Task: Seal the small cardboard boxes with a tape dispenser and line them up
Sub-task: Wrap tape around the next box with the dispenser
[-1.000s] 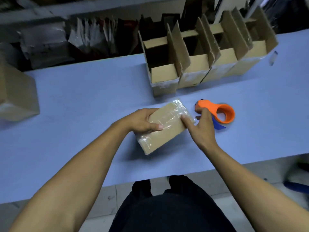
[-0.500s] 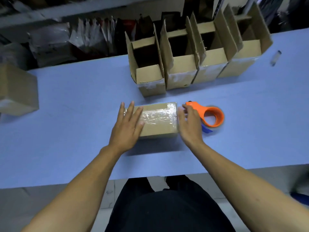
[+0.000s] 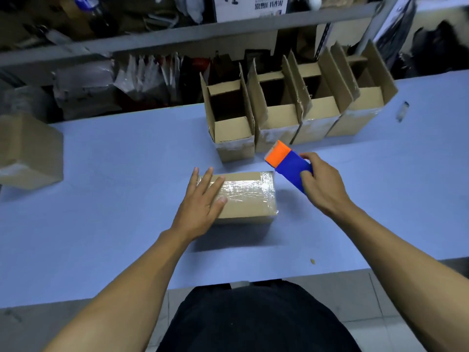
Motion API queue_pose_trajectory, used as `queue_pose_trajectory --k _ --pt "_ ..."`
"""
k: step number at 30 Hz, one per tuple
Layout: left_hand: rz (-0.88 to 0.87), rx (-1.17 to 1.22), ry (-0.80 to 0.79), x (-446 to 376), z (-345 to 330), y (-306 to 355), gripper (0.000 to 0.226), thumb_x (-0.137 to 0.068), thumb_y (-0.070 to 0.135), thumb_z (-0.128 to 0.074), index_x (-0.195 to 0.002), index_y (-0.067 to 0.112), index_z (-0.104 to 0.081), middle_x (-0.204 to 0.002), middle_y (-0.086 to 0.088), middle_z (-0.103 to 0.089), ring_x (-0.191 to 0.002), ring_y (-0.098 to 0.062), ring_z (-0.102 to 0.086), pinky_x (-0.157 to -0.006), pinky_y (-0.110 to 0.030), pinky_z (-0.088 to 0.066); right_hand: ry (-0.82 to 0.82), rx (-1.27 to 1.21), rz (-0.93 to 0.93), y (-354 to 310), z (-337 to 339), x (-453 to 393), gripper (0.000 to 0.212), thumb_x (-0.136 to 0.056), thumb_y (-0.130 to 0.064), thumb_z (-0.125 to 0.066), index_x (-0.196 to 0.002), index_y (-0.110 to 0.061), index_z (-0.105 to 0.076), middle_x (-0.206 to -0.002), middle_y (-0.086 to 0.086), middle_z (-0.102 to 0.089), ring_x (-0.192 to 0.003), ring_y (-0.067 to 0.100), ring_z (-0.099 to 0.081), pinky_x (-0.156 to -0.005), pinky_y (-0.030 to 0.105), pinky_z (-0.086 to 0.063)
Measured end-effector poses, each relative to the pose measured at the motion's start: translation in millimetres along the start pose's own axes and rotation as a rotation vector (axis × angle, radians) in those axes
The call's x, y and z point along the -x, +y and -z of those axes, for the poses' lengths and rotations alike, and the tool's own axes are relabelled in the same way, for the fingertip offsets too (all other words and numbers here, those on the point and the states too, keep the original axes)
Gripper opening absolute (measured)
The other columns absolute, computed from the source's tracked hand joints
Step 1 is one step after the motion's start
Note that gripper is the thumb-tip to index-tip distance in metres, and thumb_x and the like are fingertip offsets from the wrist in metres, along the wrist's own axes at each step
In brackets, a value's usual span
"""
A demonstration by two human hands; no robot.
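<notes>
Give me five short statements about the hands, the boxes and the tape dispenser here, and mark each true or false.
1. The right hand grips the tape dispenser. True.
2. The left hand lies flat on the taped box. True.
3. The tape dispenser rests on the table. False: it is held above the table.
4. The four open boxes stand in a row behind the taped box. True.
5. The taped box stands with its flaps open. False: it is closed, with clear tape across its top.

Packing stockroom: cluttered shelves, cartons.
</notes>
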State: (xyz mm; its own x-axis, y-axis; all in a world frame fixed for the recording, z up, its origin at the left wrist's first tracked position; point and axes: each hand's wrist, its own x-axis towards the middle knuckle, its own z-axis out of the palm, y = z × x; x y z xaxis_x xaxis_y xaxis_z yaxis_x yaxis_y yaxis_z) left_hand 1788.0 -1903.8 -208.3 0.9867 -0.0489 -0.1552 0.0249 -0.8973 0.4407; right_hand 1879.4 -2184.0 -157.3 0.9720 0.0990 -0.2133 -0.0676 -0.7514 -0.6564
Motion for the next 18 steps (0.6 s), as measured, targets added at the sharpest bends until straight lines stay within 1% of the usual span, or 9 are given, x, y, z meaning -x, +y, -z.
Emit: queue_pose_trajectory --k 2,4,7,9,10,13,15,17,18 --pt "-0.037 0.033 -0.016 -3 5 -6 0.075 -0.091 0.065 -0.018 -0.154 0.027 -0.031 -0.165 0.007 -0.01 -0.151 -0.013 0.014 -0.114 -0.032 -0.018 -0.048 -0.052 0.064 -29 14 6 0.04 -0.09 -0.034 -0.051 -0.126 -0.018 -0.053 -0.106 0.003 -0.065 -0.088 0.023 -0.057 -0.068 0.032 -0.043" --pt "-0.061 0.077 -0.041 -5 7 -9 0.072 -0.093 0.065 -0.027 -0.153 0.025 -0.034 -0.165 0.007 -0.012 -0.151 -0.012 0.014 -0.114 -0.028 -0.013 -0.149 -0.046 0.135 -57 24 12 0.05 -0.082 -0.045 -0.072 -0.122 -0.025 -0.05 -0.103 -0.006 -0.065 -0.087 0.018 -0.061 -0.071 0.033 -0.049" --pt "-0.09 0.215 -0.018 -8 12 -13 0.065 -0.094 0.053 -0.049 -0.148 0.017 -0.043 -0.163 0.001 -0.022 -0.148 -0.006 0.012 -0.115 -0.023 -0.007 -0.25 -0.02 0.215 -92 17 21 0.054 -0.071 -0.039 -0.081 -0.112 -0.033 -0.046 -0.093 -0.015 -0.063 -0.077 0.004 -0.062 -0.063 0.02 -0.05" --pt "-0.134 0.35 0.007 -9 18 -11 0.056 -0.091 0.045 -0.057 -0.141 0.021 -0.05 -0.156 0.001 -0.037 -0.146 0.003 -0.002 -0.116 -0.024 -0.016 -0.266 -0.039 0.266 -109 -2 27 0.051 -0.07 -0.033 -0.079 -0.111 -0.03 -0.049 -0.094 -0.016 -0.062 -0.08 -0.002 -0.06 -0.068 0.016 -0.049" --pt "-0.138 0.427 0.016 -9 22 -8 0.047 -0.089 0.041 -0.058 -0.134 0.028 -0.054 -0.149 0.003 -0.046 -0.144 0.005 -0.018 -0.112 -0.022 -0.026 -0.277 -0.067 0.279 -114 -13 30 0.052 -0.068 -0.034 -0.077 -0.112 -0.027 -0.051 -0.096 -0.012 -0.064 -0.083 0.001 -0.061 -0.074 0.023 -0.052" --pt "0.069 0.616 0.081 -9 29 -10 0.033 -0.091 0.023 -0.06 -0.122 0.034 -0.06 -0.131 0.004 -0.061 -0.123 -0.015 -0.056 -0.086 -0.014 -0.043 -0.287 -0.055 0.293 -117 -40 38 0.054 -0.066 -0.041 -0.069 -0.114 -0.024 -0.052 -0.098 -0.005 -0.065 -0.086 0.015 -0.062 -0.077 0.035 -0.051" --pt "0.244 0.703 0.248 -8 35 -15 0.028 -0.096 0.014 -0.055 -0.119 0.023 -0.066 -0.124 -0.004 -0.067 -0.116 -0.022 -0.061 -0.086 -0.022 -0.047 -0.266 -0.037 0.285 -117 -45 39 0.054 -0.067 -0.046 -0.066 -0.114 -0.023 -0.051 -0.097 -0.006 -0.065 -0.084 0.015 -0.061 -0.075 0.032 -0.049" --pt "0.405 0.88 0.43 -6 50 -16 0.019 -0.098 0.015 -0.052 -0.099 0.021 -0.07 -0.1 -0.001 -0.073 -0.099 -0.024 -0.067 -0.077 -0.026 -0.051 -0.273 -0.006 0.306 -118 -46 38 0.055 -0.068 -0.049 -0.064 -0.114 -0.023 -0.05 -0.096 -0.007 -0.064 -0.083 0.013 -0.061 -0.075 0.031 -0.049" --pt "0.477 1.013 0.434 -6 60 -16 0.019 -0.099 0.021 -0.052 -0.091 0.021 -0.069 -0.09 0.0 -0.072 -0.088 -0.023 -0.067 -0.07 -0.027 -0.052 -0.283 0.014 0.322 -119 -47 36 0.055 -0.068 -0.05 -0.064 -0.114 -0.023 -0.05 -0.098 -0.006 -0.065 -0.084 0.014 -0.061 -0.075 0.032 -0.049"
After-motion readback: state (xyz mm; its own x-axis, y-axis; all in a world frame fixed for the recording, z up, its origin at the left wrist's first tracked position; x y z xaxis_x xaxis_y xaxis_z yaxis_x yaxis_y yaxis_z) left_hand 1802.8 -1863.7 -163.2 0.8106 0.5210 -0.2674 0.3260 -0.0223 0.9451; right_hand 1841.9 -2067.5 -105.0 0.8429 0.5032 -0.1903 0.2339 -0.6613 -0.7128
